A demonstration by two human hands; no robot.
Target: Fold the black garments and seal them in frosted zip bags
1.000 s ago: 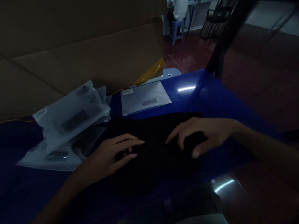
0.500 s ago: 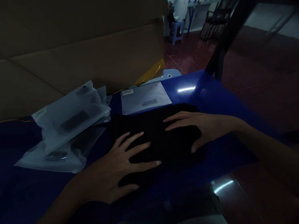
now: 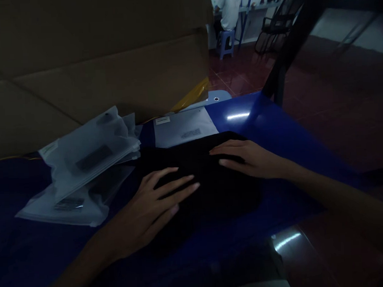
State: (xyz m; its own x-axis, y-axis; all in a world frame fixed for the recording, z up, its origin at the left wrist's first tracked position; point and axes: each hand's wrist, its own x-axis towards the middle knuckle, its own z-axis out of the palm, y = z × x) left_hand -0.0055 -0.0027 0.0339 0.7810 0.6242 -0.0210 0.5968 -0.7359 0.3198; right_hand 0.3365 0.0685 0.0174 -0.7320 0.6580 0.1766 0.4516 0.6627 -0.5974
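Observation:
A black piece, apparently folded cloth (image 3: 213, 193), lies flat on the blue table surface (image 3: 295, 168); the dim light hides its folds and exact kind. On its left part rests my left hand (image 3: 153, 209), palm down, fingers stretched out and spread. My right hand (image 3: 250, 157) lies over its upper right part, fingers extended, thumb a little apart. Neither hand grips anything. Just beyond the black piece is a flat frosted plastic bag (image 3: 186, 126) with a small label and printed text. To the left, several frosted zip bags (image 3: 89, 153) lie in an untidy stack.
A large cardboard box (image 3: 111, 75) with yellow tape stands behind the bags. A dark slanted post (image 3: 289, 48) rises by the table's far right corner. Farther off, a person in a white top (image 3: 231, 8) sits on a blue stool (image 3: 226, 43) near a black chair (image 3: 278, 23).
My left hand's fingers have drawn closer together, and its thumb is no longer spread outward. My right hand has flattened and shifted slightly, its thumb moving up toward the fingers.

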